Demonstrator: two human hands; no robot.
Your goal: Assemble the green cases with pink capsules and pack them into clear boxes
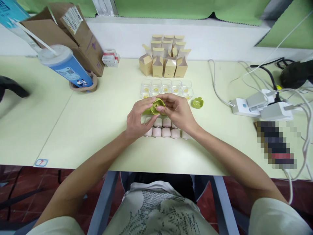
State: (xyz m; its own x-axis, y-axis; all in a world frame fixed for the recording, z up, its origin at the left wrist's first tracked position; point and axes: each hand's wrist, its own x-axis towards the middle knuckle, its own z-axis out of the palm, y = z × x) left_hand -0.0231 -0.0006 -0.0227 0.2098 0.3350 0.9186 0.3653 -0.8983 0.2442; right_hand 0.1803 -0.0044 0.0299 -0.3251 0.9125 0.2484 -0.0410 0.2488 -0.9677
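Note:
Between my hands is a small green cup-shaped piece [154, 109], tilted so its inside faces up toward me. My left hand [137, 118] grips it from the left side. My right hand [180, 112] grips it from the right, thumb pressed at the inside. Below my hands, rows of pale pink rounded pieces [166, 132] stand on the table, partly covered by my fingers. Just beyond are rows of clear plastic cups [166, 85] with yellow marks inside. A second green piece [197, 102], with a scalloped rim, rests to the right of my right hand.
Open small cardboard boxes [157, 67] stand in rows by the wall. At left are a blue cup [70, 70] with a straw, a brown paper bag [85, 42] and small white-red boxes [111, 58]. A power strip [246, 107], cables and a blurred-out dark object [276, 143] lie right.

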